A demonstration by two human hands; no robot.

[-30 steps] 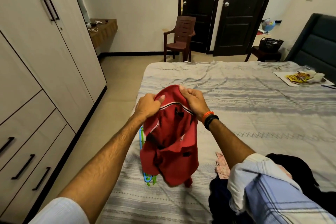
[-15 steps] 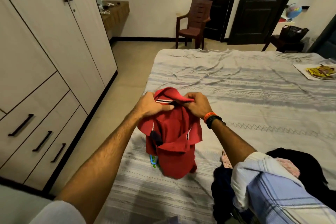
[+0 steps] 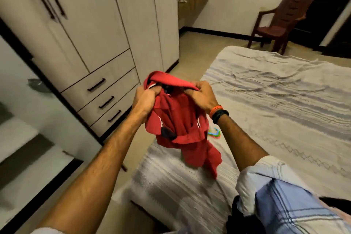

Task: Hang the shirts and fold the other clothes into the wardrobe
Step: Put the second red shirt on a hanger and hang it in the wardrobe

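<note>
Both hands, left hand (image 3: 144, 100) and right hand (image 3: 202, 97), grip red polo shirt (image 3: 180, 125) collar; bunched hem below may snag hangers (image 3: 214, 133).

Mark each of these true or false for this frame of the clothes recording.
1. Both hands grip the red shirt. True: left hand and right hand pinch its collar.
2. The wardrobe doors stand open. False: the doors and drawers in view are closed.
3. The shirt already hangs on a hanger. False: the coloured hangers lie on the bed.
4. A brown plastic chair stands beyond the bed. True.
5. The right wrist is bare. False: it wears orange and black bands.
</note>
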